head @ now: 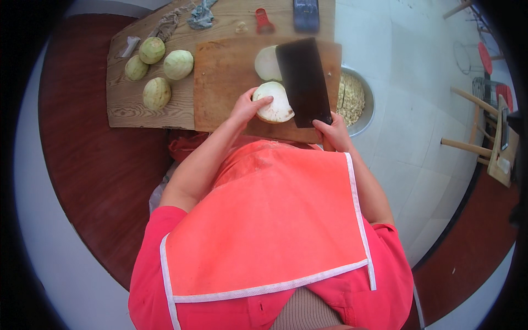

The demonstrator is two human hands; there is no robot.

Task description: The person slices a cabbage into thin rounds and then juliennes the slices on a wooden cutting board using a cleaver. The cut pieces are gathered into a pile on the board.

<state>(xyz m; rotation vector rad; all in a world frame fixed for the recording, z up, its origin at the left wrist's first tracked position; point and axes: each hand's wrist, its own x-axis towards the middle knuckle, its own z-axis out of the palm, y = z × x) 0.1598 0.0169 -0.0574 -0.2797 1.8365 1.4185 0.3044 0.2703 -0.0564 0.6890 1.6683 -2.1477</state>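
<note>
My left hand [251, 106] grips a halved, peeled kohlrabi-like bulb [274, 105], its white cut face turned up and a brown spot at its lower right edge. In my right hand [335, 131] is a broad dark cleaver [304, 80], held by the handle with the thumb at the heel of the blade. The blade is just right of the half. A second pale piece [267, 62] lies farther back on the wooden cutting board [225, 78], partly covered by the cleaver. Several whole peeled bulbs [178, 64] sit left of the board on the wooden table [123, 99].
A metal basin [368, 113] of chopped pale pieces stands right of the board, partly hidden by it. Along the back of the table lie a red peeler [264, 21], a dark blue case-like object [306, 15] and crumpled rags [202, 15]. Wooden stools [474, 146] are at far right.
</note>
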